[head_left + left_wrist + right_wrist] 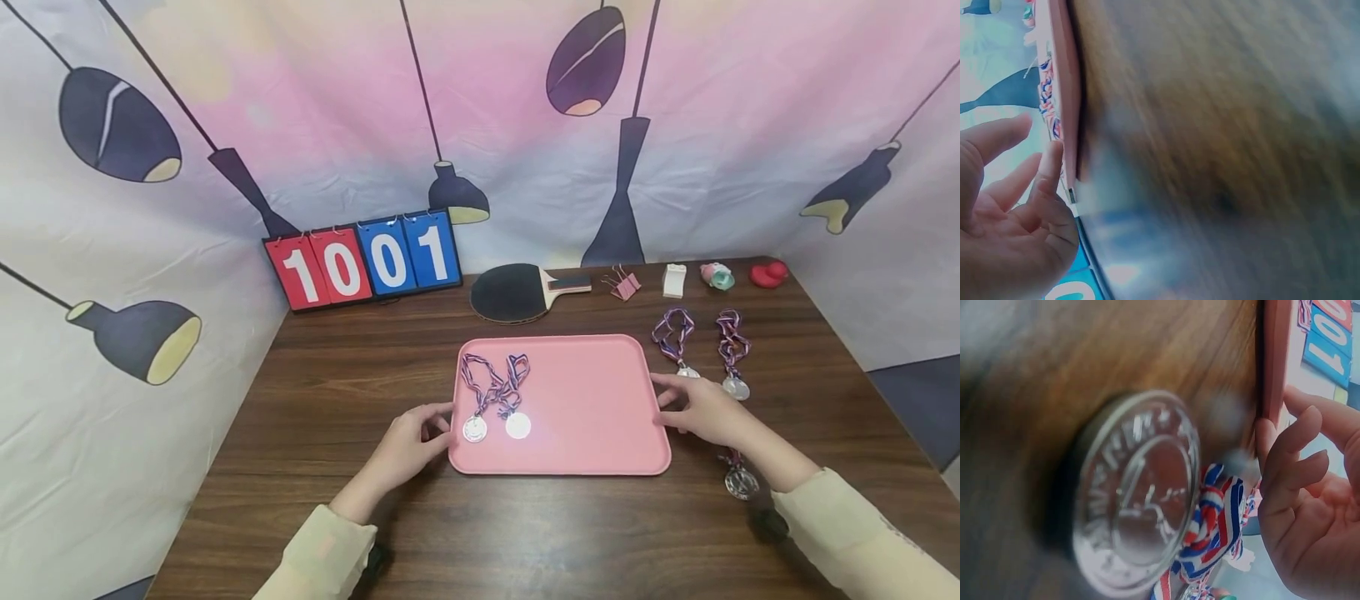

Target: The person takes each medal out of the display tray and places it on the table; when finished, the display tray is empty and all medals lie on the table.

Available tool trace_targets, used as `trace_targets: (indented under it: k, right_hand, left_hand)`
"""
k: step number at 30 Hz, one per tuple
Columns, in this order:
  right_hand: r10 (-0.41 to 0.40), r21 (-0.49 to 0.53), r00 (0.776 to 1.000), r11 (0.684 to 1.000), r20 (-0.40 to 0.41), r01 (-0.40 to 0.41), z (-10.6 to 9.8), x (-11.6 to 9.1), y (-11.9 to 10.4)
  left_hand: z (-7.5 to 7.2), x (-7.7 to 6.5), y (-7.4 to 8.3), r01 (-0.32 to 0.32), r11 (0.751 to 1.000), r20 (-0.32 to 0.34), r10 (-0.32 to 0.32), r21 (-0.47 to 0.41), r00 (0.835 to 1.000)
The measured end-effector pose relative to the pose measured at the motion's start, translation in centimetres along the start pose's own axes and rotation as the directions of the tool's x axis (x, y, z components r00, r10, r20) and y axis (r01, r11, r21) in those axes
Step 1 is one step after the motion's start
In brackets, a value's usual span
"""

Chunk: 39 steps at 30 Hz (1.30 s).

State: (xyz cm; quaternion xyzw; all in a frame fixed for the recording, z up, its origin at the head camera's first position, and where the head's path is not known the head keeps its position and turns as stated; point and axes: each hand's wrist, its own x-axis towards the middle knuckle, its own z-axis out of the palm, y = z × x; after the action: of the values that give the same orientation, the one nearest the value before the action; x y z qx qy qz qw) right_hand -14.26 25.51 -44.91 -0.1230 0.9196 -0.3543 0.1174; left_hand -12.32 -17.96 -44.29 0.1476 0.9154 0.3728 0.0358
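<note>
Beside the right sleeve (832, 517): a lone medal (741, 482) on the table (540, 542), its ribbon partly hidden by the forearm.
Left hand (408, 442): at the tray's left rim, thumb and forefinger parted and fairly straight, touching it without a visible pinch.
Right hand (701, 408): at the right rim, fingertips meeting it; whether they pinch it I cannot tell.
Pink tray (585, 408): between the hands, seemingly flat on the table.
Medals aboard (518, 426): two, side by side in the tray's left part, ribbons loose behind them.
Step in hand: probably steadying or positioning the tray by its ends.
Next move: would call for even pressure at both rims, tray level, since the medals look free to slide.
Medals past the right hand (736, 387): two on the table, one partly covered by the fingers.
Far row: paddle (510, 292), pink clip (624, 286), white block (674, 281), red trinket (768, 274).
Scoreboard (365, 260): reads 10 and 01, against the backdrop (510, 83).
</note>
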Motion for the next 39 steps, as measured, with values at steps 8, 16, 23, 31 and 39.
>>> trace_targets:
  k: [8,16,23,31,39]
  right_hand:
    - [-0.016,0.063,1.000,0.998,0.021,0.014,-0.4,-0.4,0.2]
    - [0.002,0.065,1.000,0.998,0.023,-0.004,-0.3,-0.4,0.1]
    - [-0.012,0.052,1.000,0.999,0.018,0.011,-0.2,-0.4,0.2]
    - [-0.017,0.051,1.000,0.999,0.012,0.017,-0.2,-0.4,0.3]
    - [-0.018,0.080,1.000,0.997,0.010,0.017,-0.2,-0.4,0.3]
  left_hand:
    - [0.9,0.9,1.0,-0.047,0.998,-0.087,0.049,0.034,0.995]
    - [1.9,1.5,1.8,0.079,0.990,-0.125,-0.065,0.116,0.990]
    - [2.6,1.5,1.7,0.053,0.963,-0.131,-0.018,0.265,0.991]
    - [2.6,1.5,2.0,0.040,0.948,-0.101,-0.009,0.315,0.995]
    - [2.4,1.6,1.9,0.040,0.969,-0.102,-0.015,0.245,0.995]
